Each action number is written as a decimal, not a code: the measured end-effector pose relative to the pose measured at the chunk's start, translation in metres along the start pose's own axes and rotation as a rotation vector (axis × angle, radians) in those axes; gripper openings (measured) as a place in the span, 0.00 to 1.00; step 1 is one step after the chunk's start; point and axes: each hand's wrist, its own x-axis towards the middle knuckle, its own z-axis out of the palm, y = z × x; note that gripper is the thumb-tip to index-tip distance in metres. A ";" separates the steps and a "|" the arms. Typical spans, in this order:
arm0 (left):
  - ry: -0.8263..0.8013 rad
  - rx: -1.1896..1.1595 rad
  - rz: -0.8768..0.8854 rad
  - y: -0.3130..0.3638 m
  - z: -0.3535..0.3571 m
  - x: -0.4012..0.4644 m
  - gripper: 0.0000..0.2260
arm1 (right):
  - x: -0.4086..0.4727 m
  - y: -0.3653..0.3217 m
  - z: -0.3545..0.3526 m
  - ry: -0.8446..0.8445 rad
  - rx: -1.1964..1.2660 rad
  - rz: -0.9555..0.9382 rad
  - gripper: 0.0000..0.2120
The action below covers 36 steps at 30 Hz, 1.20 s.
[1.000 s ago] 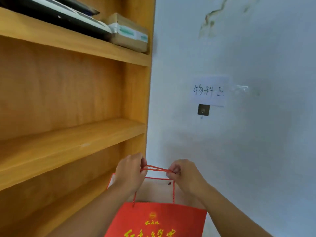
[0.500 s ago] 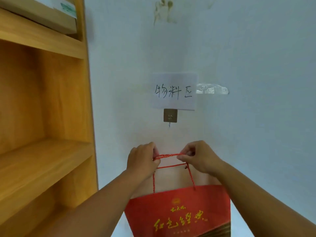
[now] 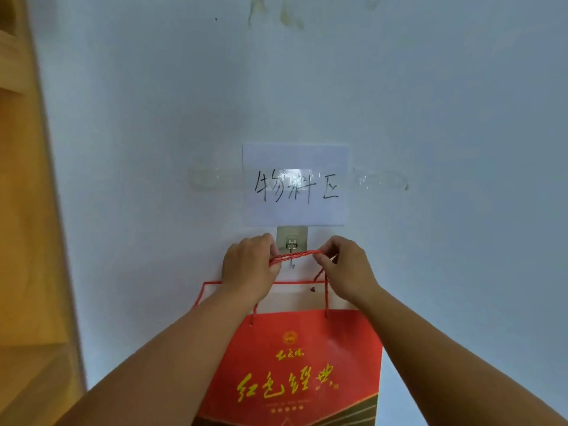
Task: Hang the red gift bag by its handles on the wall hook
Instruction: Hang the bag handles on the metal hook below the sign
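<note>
The red gift bag with gold lettering hangs from its red cord handles, which both my hands pinch and stretch level. My left hand grips the left end of the cords, my right hand the right end. The stretched cords cross in front of the metal wall hook, just below its square adhesive plate and above the hook's lower tip. Whether the cords rest on the hook I cannot tell.
A white paper sign with handwritten characters is taped to the pale wall right above the hook. A wooden shelf unit stands along the left edge.
My hands have raised the bag and its handles up from below the hook to the hook's level, and I have come closer to the wall; the shelf has slid out to the left.
</note>
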 end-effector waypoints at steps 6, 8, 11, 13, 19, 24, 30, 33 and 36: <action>-0.022 -0.011 -0.038 -0.016 0.019 0.026 0.07 | 0.027 0.013 0.017 -0.013 -0.098 0.029 0.07; -0.007 0.033 -0.008 -0.017 0.024 0.025 0.08 | 0.032 0.020 0.020 -0.023 -0.085 0.048 0.07; -0.015 0.094 0.011 -0.016 0.028 0.022 0.08 | 0.038 0.026 0.021 -0.037 -0.036 0.063 0.08; -0.023 0.103 0.000 -0.018 0.030 0.019 0.08 | 0.039 0.028 0.021 -0.077 -0.022 0.064 0.07; -0.077 0.118 -0.022 -0.018 0.041 0.003 0.07 | 0.032 0.037 0.027 -0.262 -0.044 0.115 0.10; -0.092 0.118 -0.053 -0.021 0.051 -0.017 0.06 | 0.011 0.042 0.041 -0.267 -0.017 0.052 0.10; -0.067 0.078 -0.045 -0.021 0.051 -0.044 0.11 | -0.033 0.047 0.050 -0.138 -0.229 -0.200 0.04; -0.053 0.059 -0.028 -0.016 0.051 -0.066 0.13 | -0.057 0.048 0.047 -0.125 -0.219 -0.148 0.12; -0.052 0.073 -0.044 -0.009 0.043 -0.093 0.15 | -0.084 0.045 0.036 -0.121 -0.249 -0.113 0.22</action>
